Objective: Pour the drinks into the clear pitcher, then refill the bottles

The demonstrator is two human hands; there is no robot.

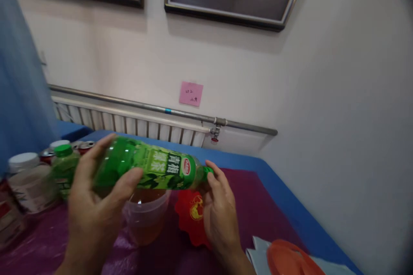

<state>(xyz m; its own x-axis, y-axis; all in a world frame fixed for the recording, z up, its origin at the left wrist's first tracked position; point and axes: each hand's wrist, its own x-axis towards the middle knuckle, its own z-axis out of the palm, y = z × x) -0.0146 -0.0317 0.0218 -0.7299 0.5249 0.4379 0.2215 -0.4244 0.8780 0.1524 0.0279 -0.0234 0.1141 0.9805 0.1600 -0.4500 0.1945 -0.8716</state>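
Observation:
A green-labelled tea bottle (pixel 161 167) lies nearly level in the air between my hands. My left hand (pixel 100 197) is wrapped around its base end. At the other end, the fingers of my right hand (pixel 219 202) pinch the green cap (pixel 207 172); whether the cap is loose I cannot tell. Beneath the bottle stands a clear plastic tub (pixel 146 219) holding brownish liquid. A red scalloped dish (pixel 190 219) with a yellow design lies behind my right hand, partly covered by it.
At the left stand a white-lidded jar (pixel 29 184), another green-capped bottle (pixel 64 167) and several cans. An orange object (pixel 290 260) rests on pale cloth or paper at the lower right. Purple sheeting (pixel 254 206) covers part of the blue table (pixel 290 197). A radiator (pixel 129 122) runs along the wall.

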